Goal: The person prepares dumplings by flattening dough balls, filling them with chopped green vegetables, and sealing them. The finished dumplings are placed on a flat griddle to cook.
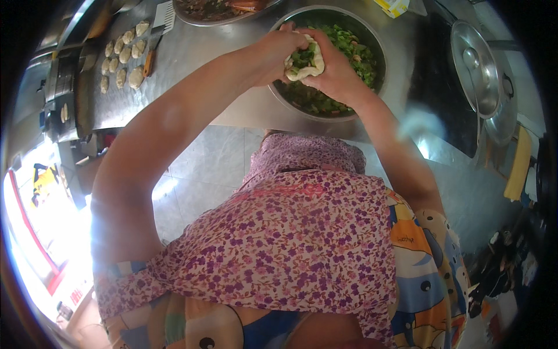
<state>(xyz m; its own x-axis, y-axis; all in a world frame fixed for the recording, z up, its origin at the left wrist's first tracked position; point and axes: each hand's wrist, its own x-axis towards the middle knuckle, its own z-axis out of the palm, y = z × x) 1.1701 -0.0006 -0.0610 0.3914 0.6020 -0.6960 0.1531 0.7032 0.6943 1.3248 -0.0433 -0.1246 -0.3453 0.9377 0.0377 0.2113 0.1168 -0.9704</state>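
Note:
My left hand [279, 52] and my right hand [333, 72] cup a round of dough [319, 65] from both sides. Its pale rim stands up around a chopped green filling [303, 56], which shows at the open top. The fingers of my left hand are at the dough's edge, and some fingertips are hidden behind it. Below both hands is a large metal bowl [382, 56] holding chopped green vegetables [362, 56] with small pinkish bits.
Several small dough pieces [125, 54] lie on the steel worktop [205, 83] at the left, beside a wooden-handled scraper [149, 59]. A basin of dark food [192, 21] stands at the back. A metal pan [468, 39] with a ladle [471, 59] is at the right.

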